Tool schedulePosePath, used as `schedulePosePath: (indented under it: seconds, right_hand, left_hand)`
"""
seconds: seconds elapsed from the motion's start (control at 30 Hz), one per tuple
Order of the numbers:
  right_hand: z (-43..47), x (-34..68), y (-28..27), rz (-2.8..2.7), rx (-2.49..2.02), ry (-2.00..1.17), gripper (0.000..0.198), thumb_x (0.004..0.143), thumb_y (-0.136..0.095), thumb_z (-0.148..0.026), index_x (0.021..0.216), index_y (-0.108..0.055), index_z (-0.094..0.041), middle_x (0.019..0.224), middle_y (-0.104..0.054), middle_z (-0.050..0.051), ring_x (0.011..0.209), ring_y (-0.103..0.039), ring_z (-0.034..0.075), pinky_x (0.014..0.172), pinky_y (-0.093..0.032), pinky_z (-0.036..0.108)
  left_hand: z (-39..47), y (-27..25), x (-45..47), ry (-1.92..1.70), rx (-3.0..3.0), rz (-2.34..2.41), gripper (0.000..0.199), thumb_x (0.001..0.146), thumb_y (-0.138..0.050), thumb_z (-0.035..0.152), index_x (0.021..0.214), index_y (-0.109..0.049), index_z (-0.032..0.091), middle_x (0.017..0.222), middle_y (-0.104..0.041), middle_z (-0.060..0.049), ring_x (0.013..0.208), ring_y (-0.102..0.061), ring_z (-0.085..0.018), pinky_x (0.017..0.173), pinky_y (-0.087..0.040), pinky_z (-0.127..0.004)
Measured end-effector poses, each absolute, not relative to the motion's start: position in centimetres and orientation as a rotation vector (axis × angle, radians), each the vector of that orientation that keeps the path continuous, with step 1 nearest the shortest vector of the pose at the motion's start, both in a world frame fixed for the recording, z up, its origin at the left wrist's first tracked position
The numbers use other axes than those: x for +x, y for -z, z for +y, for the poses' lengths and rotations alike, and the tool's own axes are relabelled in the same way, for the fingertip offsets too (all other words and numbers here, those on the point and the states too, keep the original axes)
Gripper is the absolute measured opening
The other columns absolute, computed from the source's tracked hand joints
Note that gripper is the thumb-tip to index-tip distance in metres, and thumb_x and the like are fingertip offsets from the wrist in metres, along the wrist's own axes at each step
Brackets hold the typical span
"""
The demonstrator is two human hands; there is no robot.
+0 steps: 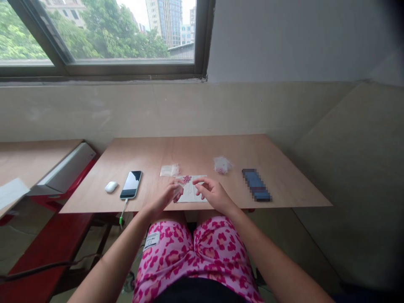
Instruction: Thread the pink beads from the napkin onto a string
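Note:
My left hand (166, 197) is closed on a small clear plastic bag (180, 183), which sticks out past the fingertips. Just beyond it, a cluster of small dark pink beads (187, 179) lies on a white sheet (192, 194) near the table's front edge. My right hand (215, 194) hovers over the right part of that sheet, its curved index finger and thumb apart and pointing toward the beads. Nothing can be made out between those fingers. Part of the sheet is hidden under both hands.
Clear plastic bags (169, 170) lie behind my left hand, and more bags (222, 164) with pinkish contents at the back right. A phone (131, 185) on a cable and a white earbud case (111, 187) are on the left. A dark, pixelated object (256, 185) lies right.

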State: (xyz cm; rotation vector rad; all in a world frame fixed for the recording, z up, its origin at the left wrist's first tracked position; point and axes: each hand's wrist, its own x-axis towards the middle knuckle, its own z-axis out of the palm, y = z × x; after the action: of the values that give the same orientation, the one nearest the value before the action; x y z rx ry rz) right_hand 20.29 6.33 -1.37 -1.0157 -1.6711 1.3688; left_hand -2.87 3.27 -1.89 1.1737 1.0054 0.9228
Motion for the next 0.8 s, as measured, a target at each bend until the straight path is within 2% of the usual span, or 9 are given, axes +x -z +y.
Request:
schedulePosePath:
  seconds: [0.1, 0.2, 0.3, 0.4, 0.5, 0.67, 0.8]
  right_hand:
    - [6.0, 19.2, 1.4, -1.671, -0.935, -1.504, 0.038, 0.094, -0.064, -0.053, 0.11, -0.074, -0.02, 0.08, -0.071, 0.004, 0.066, -0.065, 0.016, 0.053, -0.05, 0.024]
    - [5.4, 18.6, 2.4, -1.717, -0.935, -1.542, 0.035, 0.092, -0.068, -0.053, 0.102, -0.076, -0.021, 0.086, -0.072, 0.004, 0.064, -0.064, 0.015, 0.053, -0.049, 0.024]
    - [5.2, 18.4, 4.0, -1.725, -0.99, -1.496, 0.03, 0.09, -0.072, -0.05, 0.095, -0.076, -0.021, 0.074, -0.068, 0.001, 0.06, -0.063, 0.015, 0.057, -0.049, 0.025]
    - [5.4, 18.4, 5.3, -1.652, -1.04, -1.488, 0.029, 0.09, -0.072, -0.05, 0.093, -0.076, -0.021, 0.067, -0.065, -0.001, 0.058, -0.061, 0.015, 0.056, -0.048, 0.025]
    - [5.6, 18.4, 5.7, -1.61, -1.045, -1.469, 0.027, 0.091, -0.072, -0.049, 0.093, -0.075, -0.022, 0.076, -0.069, 0.001, 0.06, -0.062, 0.015, 0.056, -0.048, 0.026]
    - [5.5, 18.5, 5.4, -1.656, -1.004, -1.402, 0.023, 0.094, -0.069, -0.044, 0.092, -0.077, -0.023, 0.104, -0.073, 0.006, 0.073, -0.067, 0.017, 0.065, -0.055, 0.029]
    - [5.3, 18.4, 5.4, -1.695, -0.989, -1.41, 0.022, 0.096, -0.067, -0.041, 0.094, -0.08, -0.023, 0.111, -0.073, 0.008, 0.086, -0.07, 0.02, 0.065, -0.057, 0.028]
  left_hand:
    - [2.1, 1.8, -2.2, -0.85, 1.457, 1.22, 0.039, 0.094, -0.062, 0.049, 0.123, -0.063, 0.023, 0.094, -0.065, -0.003, 0.079, -0.058, -0.02, 0.076, -0.048, -0.033]
    - [1.5, 2.3, -1.7, -0.845, 1.713, 1.37, 0.043, 0.092, -0.067, 0.046, 0.129, -0.06, 0.024, 0.1, -0.066, -0.005, 0.083, -0.061, -0.022, 0.08, -0.048, -0.036]
    - [1.6, 3.4, -1.4, -0.865, 1.878, 1.382, 0.045, 0.091, -0.068, 0.042, 0.131, -0.057, 0.023, 0.112, -0.065, -0.009, 0.1, -0.063, -0.027, 0.091, -0.048, -0.04]
    - [1.9, 4.6, -1.4, -0.877, 1.934, 1.414, 0.058, 0.09, -0.07, 0.045, 0.14, -0.051, 0.022, 0.113, -0.063, -0.01, 0.104, -0.063, -0.029, 0.095, -0.048, -0.043]
    - [2.2, 5.3, -1.6, -0.911, 1.94, 1.451, 0.066, 0.09, -0.071, 0.046, 0.146, -0.046, 0.023, 0.112, -0.062, -0.01, 0.105, -0.063, -0.03, 0.096, -0.048, -0.044]
    - [2.3, 5.6, -1.9, -0.85, 1.994, 1.409, 0.063, 0.09, -0.073, 0.044, 0.144, -0.048, 0.025, 0.124, -0.063, -0.013, 0.115, -0.062, -0.032, 0.101, -0.048, -0.046]
    - [2.2, 6.0, -1.8, -0.85, 2.021, 1.393, 0.06, 0.089, -0.075, 0.042, 0.14, -0.05, 0.025, 0.129, -0.063, -0.013, 0.119, -0.061, -0.033, 0.102, -0.049, -0.048]
